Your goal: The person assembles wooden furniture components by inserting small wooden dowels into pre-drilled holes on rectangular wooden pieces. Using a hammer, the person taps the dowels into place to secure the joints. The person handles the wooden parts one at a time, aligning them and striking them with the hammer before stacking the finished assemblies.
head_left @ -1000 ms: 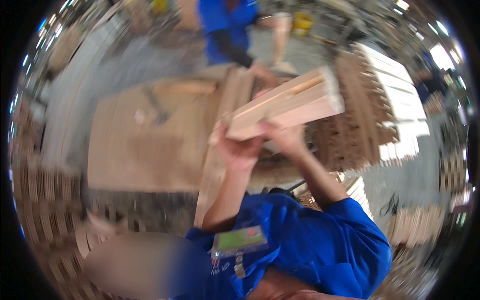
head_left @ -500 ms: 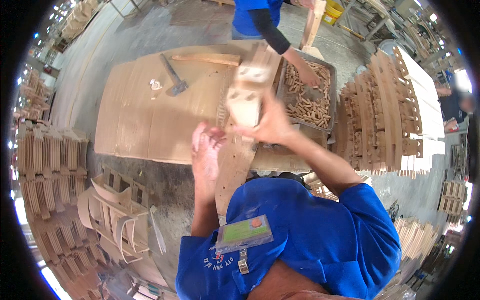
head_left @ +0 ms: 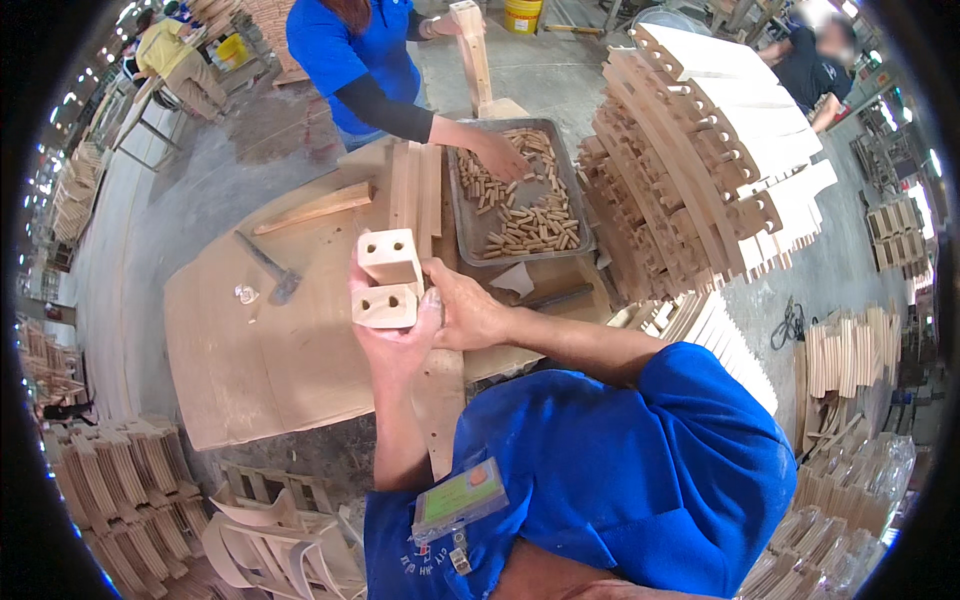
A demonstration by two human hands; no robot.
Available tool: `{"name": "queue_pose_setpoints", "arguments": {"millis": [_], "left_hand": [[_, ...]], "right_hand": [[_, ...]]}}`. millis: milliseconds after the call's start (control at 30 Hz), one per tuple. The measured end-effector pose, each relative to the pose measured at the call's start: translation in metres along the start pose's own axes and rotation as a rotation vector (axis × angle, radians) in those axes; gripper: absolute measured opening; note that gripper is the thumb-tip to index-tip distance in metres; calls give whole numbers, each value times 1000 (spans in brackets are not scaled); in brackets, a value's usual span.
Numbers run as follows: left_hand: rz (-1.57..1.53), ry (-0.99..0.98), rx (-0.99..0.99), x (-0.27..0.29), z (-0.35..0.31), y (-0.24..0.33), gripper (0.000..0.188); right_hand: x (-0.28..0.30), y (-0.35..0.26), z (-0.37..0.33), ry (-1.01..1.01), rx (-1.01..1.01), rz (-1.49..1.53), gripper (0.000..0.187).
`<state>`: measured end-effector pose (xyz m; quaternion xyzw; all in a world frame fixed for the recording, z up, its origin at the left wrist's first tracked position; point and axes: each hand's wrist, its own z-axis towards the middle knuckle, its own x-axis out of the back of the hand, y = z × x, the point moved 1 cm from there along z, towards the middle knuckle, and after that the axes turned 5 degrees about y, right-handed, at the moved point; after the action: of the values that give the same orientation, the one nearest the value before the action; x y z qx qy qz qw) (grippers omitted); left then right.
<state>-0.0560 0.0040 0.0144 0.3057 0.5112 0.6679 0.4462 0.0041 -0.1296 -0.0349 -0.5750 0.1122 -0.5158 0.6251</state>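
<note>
A wide cardboard sheet (head_left: pixel 270 375) spreads over the left and centre of the frame, and a tall stack of notched wooden parts (head_left: pixel 680 165) fills the upper right. A co-worker in blue (head_left: pixel 345 60) stands at the top, one arm reaching over a grey tray (head_left: pixel 462 225) at upper centre, just left of the stack; that tray and arm take up the space beyond the person's hands. Pale curved frames (head_left: pixel 290 550) crowd the lower left. Two pale wooden pieces (head_left: pixel 392 268), their ends drilled with paired holes, are held up left of centre. The left hand (head_left: pixel 392 342) wraps them from below, fingers curled along one side and thumb along the other. The right hand (head_left: pixel 468 305) meets them from the right; its fingertips are partly hidden, so I cannot tell how they press. Left of the pieces lie a wooden bar (head_left: pixel 315 208), a hammer (head_left: pixel 264 259) and a crumpled white scrap (head_left: pixel 245 293). Small dowels (head_left: pixel 535 228) fill much of the tray.
</note>
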Motion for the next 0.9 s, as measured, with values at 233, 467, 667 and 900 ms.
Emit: {"name": "queue_pose_setpoints", "arguments": {"millis": [233,467,667,900], "left_hand": [[-7,27,-25,-3,-6,-7,85],[1,93,-31,4,-11,-26,84],[34,93,6,11,-11,-36,91],[-4,108,-32,2,-15,-30,85]], "right_hand": [[95,156,-35,233,-431,-29,28],[141,230,-23,257,-714,-623,21],[119,244,-8,264,-817,-660,16],[129,226,1,397,-543,-473,15]]}}
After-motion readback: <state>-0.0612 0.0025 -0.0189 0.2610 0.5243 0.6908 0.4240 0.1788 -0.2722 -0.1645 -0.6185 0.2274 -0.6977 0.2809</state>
